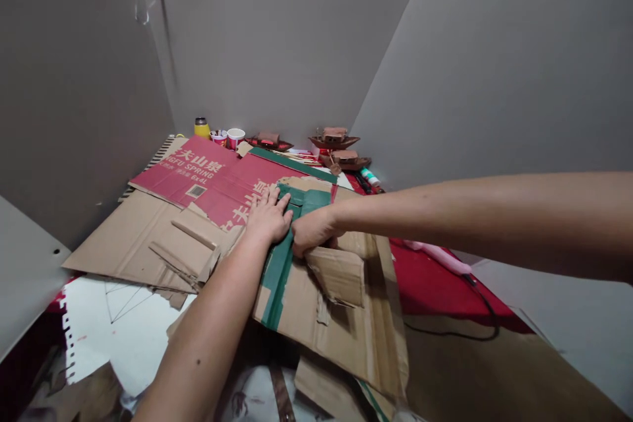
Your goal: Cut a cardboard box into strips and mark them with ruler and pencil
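Head view: red desk [430, 290], 1. Red-printed cardboard sheet [190, 168], lg., at L-back. Green-striped cardboard pc. [301, 293], ctr., overlapping it; raised flap [339, 273]. R hand [314, 231]: grip curled narrow against pc.; contents hidden, can't tell. L hand [270, 216]: fingers spread, palm down. Step, prob.: working pc.; next calls for firm L pressure. Lower scraps [324, 388] cut off.
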`<state>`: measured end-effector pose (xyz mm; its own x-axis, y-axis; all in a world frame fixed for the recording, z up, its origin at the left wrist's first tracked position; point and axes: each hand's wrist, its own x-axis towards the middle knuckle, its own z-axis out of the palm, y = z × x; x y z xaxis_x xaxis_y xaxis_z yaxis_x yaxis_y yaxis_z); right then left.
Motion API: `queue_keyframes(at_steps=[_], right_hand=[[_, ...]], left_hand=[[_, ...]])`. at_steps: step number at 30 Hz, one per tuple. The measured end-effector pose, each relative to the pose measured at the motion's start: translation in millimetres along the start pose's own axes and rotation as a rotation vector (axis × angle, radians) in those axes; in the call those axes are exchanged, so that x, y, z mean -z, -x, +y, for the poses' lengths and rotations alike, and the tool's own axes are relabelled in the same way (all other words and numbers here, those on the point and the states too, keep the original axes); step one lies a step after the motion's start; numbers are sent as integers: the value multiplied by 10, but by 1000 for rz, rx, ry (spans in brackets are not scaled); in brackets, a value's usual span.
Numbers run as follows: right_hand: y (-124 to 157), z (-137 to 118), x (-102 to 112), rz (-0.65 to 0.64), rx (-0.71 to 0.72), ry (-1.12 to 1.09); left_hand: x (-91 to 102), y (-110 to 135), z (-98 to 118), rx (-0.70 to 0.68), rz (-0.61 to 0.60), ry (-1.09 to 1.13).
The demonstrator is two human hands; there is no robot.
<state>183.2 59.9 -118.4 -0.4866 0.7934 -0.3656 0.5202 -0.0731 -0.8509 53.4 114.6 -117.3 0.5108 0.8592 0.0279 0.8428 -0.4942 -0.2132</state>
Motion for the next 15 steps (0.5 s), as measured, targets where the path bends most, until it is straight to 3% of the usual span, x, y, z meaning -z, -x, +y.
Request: queue_keyframes(at_steps=[4, 9, 15], right_hand=[[161, 202, -8, 14, 29, -54], [251, 577, -133, 2, 228, -482], [248, 669, -212, -36, 317, -626]], left_hand=[[-1, 7, -1, -8, 5, 45], [17, 19, 14, -24, -7, 72], [37, 25, 17, 5, 4, 80]])
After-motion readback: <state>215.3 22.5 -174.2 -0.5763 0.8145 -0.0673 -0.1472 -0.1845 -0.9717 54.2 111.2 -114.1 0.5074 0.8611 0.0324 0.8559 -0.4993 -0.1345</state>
